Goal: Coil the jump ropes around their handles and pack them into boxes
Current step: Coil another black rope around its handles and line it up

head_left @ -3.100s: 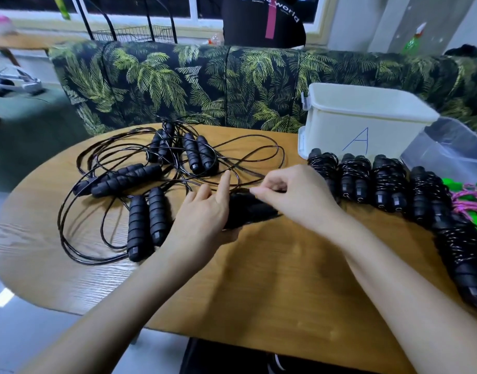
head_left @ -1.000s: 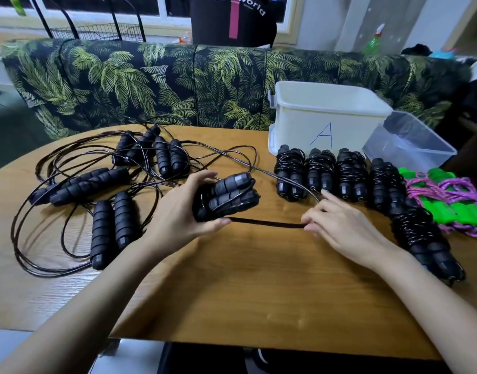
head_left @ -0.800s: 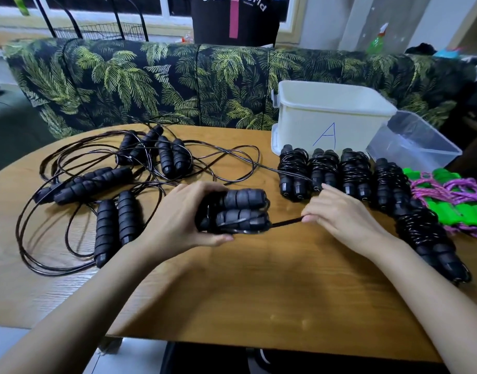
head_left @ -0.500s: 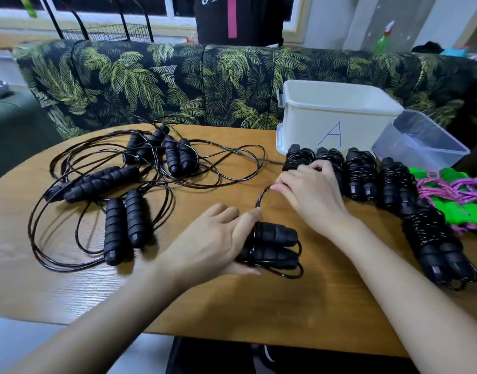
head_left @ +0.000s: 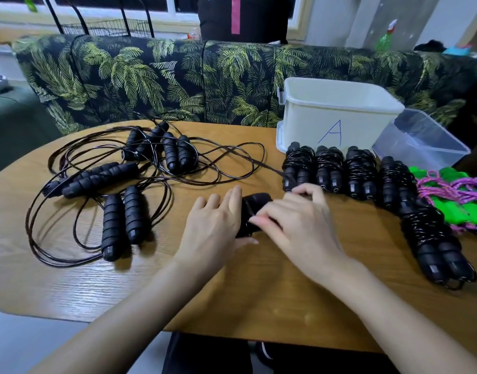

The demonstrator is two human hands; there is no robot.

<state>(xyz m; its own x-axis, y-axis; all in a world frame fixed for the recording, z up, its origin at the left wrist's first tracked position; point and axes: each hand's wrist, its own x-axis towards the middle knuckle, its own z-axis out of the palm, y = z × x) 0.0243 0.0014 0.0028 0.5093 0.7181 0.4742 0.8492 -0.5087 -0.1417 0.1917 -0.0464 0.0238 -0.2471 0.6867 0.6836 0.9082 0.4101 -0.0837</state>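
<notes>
With left hand (head_left: pixel 215 225) gripping the black ribbed foam handles (head_left: pixel 256 202), right hand (head_left: pixel 299 225), pinching thin black cord (head_left: pixel 275 171), should wrap tautly.

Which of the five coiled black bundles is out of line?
The rightmost coiled black rope bundle: it lies angled, nearest the wooden table's front edge. The other four line up by the white plastic box marked A.

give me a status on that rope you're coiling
Left hand grips the handles. Right hand pinches the cord, wrapping it. Loose ropes lie left, white box behind; nothing blocking.
</notes>
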